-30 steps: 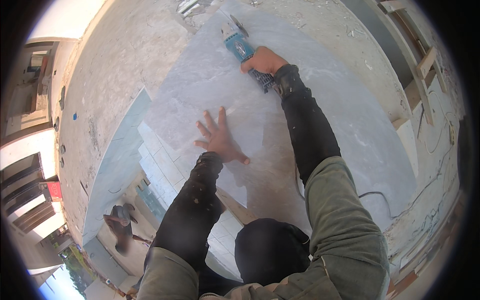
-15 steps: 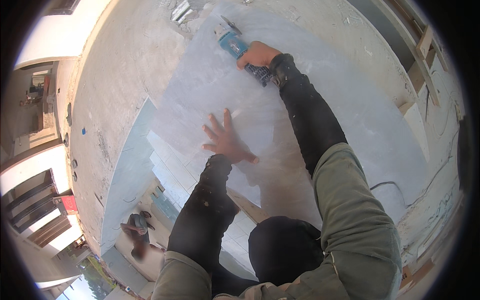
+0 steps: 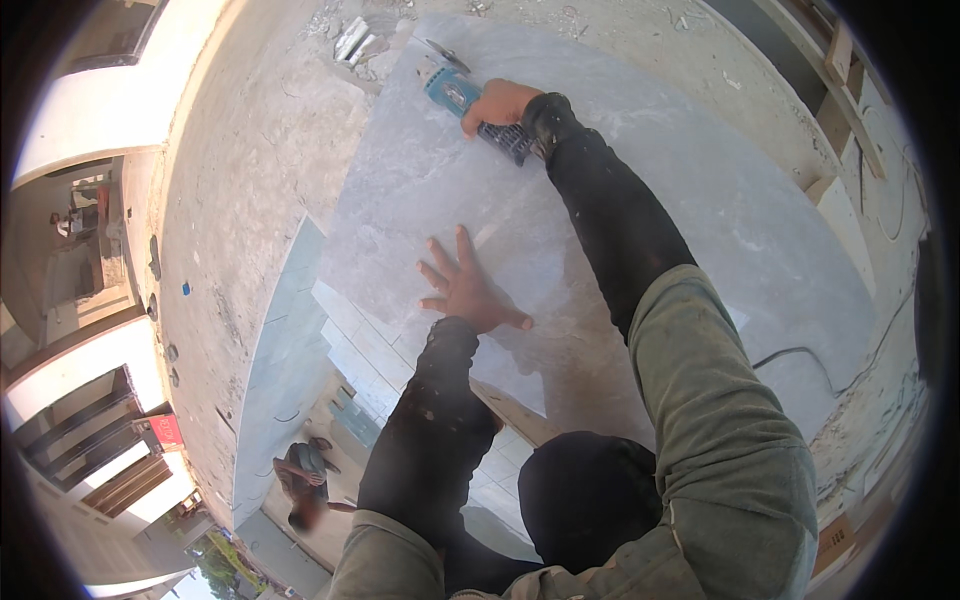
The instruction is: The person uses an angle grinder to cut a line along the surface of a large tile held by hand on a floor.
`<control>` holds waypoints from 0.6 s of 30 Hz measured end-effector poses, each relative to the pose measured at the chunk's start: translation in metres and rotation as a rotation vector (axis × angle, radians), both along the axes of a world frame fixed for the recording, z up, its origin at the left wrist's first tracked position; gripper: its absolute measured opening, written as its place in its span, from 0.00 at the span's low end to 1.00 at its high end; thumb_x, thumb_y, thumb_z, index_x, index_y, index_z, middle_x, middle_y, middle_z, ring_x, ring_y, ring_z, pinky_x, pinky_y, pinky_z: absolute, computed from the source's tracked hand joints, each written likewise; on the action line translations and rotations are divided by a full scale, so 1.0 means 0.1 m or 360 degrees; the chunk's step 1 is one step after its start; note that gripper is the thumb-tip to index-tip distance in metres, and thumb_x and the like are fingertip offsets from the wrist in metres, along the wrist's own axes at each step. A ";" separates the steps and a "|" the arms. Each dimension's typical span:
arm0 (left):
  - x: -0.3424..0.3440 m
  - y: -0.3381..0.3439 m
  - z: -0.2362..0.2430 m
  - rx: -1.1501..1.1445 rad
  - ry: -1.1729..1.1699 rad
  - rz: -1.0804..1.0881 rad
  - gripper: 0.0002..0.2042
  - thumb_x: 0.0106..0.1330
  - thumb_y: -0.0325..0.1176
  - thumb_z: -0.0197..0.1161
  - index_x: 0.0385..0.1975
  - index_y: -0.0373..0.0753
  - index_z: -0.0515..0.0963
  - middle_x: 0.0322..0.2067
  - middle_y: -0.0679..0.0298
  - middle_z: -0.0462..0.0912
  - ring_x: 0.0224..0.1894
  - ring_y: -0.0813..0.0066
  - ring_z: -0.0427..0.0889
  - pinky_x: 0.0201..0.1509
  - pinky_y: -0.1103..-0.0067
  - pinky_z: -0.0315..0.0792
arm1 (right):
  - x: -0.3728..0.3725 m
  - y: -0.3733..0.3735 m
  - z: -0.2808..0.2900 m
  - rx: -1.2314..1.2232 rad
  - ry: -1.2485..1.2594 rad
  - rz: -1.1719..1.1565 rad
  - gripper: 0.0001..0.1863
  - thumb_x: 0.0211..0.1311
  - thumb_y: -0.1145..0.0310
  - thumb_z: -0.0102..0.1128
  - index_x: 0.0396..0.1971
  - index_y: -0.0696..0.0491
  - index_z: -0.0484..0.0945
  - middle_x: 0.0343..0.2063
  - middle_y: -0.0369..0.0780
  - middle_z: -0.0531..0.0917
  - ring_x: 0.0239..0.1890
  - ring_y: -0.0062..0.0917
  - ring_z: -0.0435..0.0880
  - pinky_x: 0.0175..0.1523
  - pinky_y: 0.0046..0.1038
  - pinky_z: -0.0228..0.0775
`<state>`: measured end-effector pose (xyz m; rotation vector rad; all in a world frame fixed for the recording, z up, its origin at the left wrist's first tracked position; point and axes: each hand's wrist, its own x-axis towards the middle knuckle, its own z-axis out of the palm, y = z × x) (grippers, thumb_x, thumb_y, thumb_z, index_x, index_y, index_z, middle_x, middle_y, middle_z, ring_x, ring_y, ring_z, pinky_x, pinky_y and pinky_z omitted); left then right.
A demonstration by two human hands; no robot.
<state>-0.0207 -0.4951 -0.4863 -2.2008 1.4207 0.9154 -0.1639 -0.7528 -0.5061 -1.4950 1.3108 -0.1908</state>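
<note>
A large grey slab (image 3: pixel 700 190) with a smooth, faintly veined face lies below me. My left hand (image 3: pixel 474 293) rests flat on it, fingers spread, holding nothing. Farther off, toward the slab's far left edge, my right hand (image 3: pixel 503 106) grips the body of a blue angle grinder (image 3: pixel 452 91). The thin cutting disc (image 3: pixel 448 55) is at the grinder's far end, close to the slab; whether it touches cannot be told. Pale dust lies on the surface.
A dark cable (image 3: pixel 800 352) curves over the slab's right side. Wooden boards (image 3: pixel 850 130) stand at the far right. Broken pieces (image 3: pixel 352 40) lie beyond the far edge. Light tiles (image 3: pixel 360 345) lie to the left, and another person (image 3: pixel 305 475) crouches past them.
The grinder in my right hand has shifted a little to the left relative to my left hand, which stays flat on the slab. The dusty haze looks thinner. The whole view has tilted slightly.
</note>
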 end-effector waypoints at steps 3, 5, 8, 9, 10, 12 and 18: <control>-0.02 0.00 0.03 0.0003 -0.0003 0.0000 0.88 0.20 0.47 0.95 0.84 0.56 0.29 0.82 0.40 0.20 0.82 0.28 0.22 0.72 0.22 0.35 | 0.01 -0.02 0.00 0.0031 -0.0006 0.0016 0.34 0.39 0.55 0.78 0.45 0.67 0.87 0.42 0.51 0.90 0.39 0.41 0.90 0.44 0.39 0.80; -0.02 0.00 0.04 0.0005 -0.0001 0.0001 0.89 0.20 0.47 0.95 0.84 0.56 0.29 0.81 0.40 0.20 0.82 0.28 0.22 0.72 0.22 0.35 | 0.02 -0.03 -0.02 0.0005 0.0004 0.0004 0.34 0.39 0.55 0.78 0.44 0.66 0.87 0.42 0.51 0.90 0.38 0.41 0.90 0.44 0.39 0.80; -0.03 -0.01 0.06 0.0009 0.0001 0.0007 0.89 0.19 0.47 0.95 0.84 0.55 0.29 0.81 0.40 0.20 0.82 0.28 0.22 0.72 0.22 0.35 | 0.02 -0.03 -0.04 0.0004 -0.0011 0.0001 0.33 0.39 0.55 0.78 0.43 0.66 0.88 0.41 0.51 0.90 0.37 0.41 0.90 0.43 0.39 0.80; -0.02 -0.01 0.06 0.0011 0.0004 0.0009 0.89 0.19 0.47 0.95 0.84 0.55 0.29 0.81 0.39 0.19 0.82 0.28 0.22 0.72 0.22 0.35 | 0.02 -0.02 -0.04 0.0012 -0.0021 0.0004 0.33 0.40 0.55 0.78 0.43 0.66 0.88 0.41 0.51 0.90 0.37 0.41 0.90 0.42 0.39 0.80; -0.02 -0.01 0.07 0.0014 0.0006 0.0012 0.89 0.19 0.47 0.95 0.84 0.55 0.29 0.81 0.39 0.19 0.82 0.28 0.21 0.72 0.22 0.35 | 0.02 -0.01 -0.04 0.0018 -0.0017 0.0020 0.33 0.40 0.55 0.78 0.43 0.66 0.88 0.40 0.51 0.90 0.37 0.40 0.90 0.42 0.38 0.80; -0.01 -0.01 0.06 0.0016 0.0017 0.0014 0.89 0.19 0.47 0.95 0.84 0.55 0.29 0.81 0.39 0.19 0.82 0.28 0.21 0.72 0.22 0.36 | -0.02 0.02 -0.04 0.0026 -0.0010 0.0049 0.33 0.40 0.55 0.78 0.43 0.66 0.88 0.40 0.51 0.90 0.37 0.40 0.89 0.42 0.38 0.80; -0.01 -0.02 0.05 0.0019 -0.0003 0.0008 0.89 0.19 0.47 0.95 0.84 0.55 0.29 0.81 0.39 0.19 0.82 0.27 0.22 0.72 0.23 0.36 | -0.11 0.18 -0.08 -0.0031 -0.0138 -0.0007 0.33 0.39 0.55 0.79 0.41 0.67 0.88 0.39 0.52 0.90 0.35 0.41 0.89 0.42 0.38 0.80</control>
